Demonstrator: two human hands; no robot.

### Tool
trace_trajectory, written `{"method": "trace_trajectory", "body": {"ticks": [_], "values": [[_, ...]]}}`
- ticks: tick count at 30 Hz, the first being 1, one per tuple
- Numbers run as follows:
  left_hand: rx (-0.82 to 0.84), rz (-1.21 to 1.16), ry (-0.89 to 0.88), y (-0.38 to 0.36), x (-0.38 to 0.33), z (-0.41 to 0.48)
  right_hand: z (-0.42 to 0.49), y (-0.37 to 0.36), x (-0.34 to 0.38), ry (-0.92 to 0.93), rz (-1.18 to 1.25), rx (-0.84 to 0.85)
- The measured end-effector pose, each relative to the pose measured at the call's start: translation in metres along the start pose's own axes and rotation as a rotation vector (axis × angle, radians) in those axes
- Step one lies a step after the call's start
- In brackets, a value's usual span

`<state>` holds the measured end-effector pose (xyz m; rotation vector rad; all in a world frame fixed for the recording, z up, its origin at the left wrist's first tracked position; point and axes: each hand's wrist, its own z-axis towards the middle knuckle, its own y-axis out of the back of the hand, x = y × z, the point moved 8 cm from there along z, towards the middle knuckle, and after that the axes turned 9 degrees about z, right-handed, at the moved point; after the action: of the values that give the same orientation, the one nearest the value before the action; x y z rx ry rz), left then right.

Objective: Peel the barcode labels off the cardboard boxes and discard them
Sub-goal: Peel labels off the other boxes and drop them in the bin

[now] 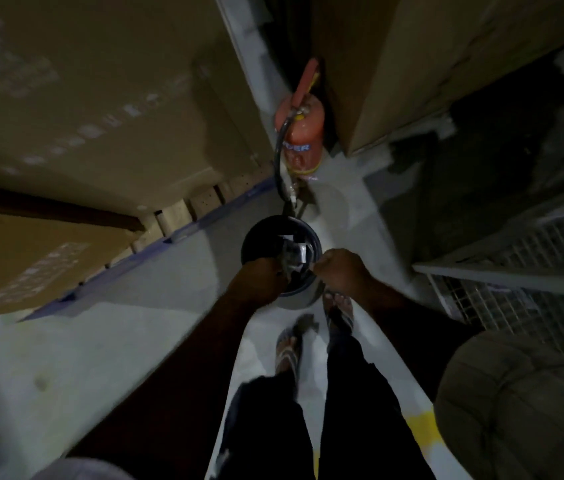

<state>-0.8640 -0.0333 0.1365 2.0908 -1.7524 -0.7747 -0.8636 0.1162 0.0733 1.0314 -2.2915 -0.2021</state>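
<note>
Left grip (264, 276) pinches the crumpled label (293, 257) over the bin (256, 237). Right grip (341, 268) is curled beside it, hold unclear. An extinguisher (303, 140) stands just behind the bin, boxes (93, 98) left, cage (529, 271) right.

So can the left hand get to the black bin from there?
Probably yes: the left hand, holding crumpled labels, is right over the open black bin, nothing in between.

Label wad (293, 258) blurred; box (66, 98) print illegible; bin (256, 233) partly hidden.
</note>
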Motion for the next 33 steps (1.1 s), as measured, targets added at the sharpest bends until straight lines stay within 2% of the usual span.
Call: {"method": "trace_trajectory", "body": {"ticks": [3,6,10,13,18,24,27,33], "values": [[-0.044,0.063,-0.046,0.013,-0.028,-0.023,-0.049,0.012,-0.004,0.017,-0.012,0.015],[-0.090,0.159,-0.238,0.004,-0.071,-0.038,-0.102,0.024,-0.023,0.021,0.086,-0.072],[-0.048,0.317,-0.445,-0.032,-0.129,-0.092,-0.190,0.019,-0.078,-0.055,0.372,-0.325],[-0.001,0.548,-0.607,-0.082,-0.154,-0.135,-0.262,-0.027,-0.137,-0.220,0.454,-0.449],[0.125,0.894,-0.838,-0.191,-0.185,-0.231,-0.406,-0.159,-0.233,-0.506,0.661,-0.620],[0.207,1.248,-1.175,-0.362,-0.223,-0.379,-0.577,-0.347,-0.337,-0.850,0.998,-0.889],[0.254,1.361,-1.301,-0.455,-0.228,-0.447,-0.635,-0.447,-0.371,-0.974,1.197,-0.929],[0.349,1.667,-1.412,-0.657,-0.190,-0.561,-0.718,-0.657,-0.404,-1.117,1.611,-0.939]]}}
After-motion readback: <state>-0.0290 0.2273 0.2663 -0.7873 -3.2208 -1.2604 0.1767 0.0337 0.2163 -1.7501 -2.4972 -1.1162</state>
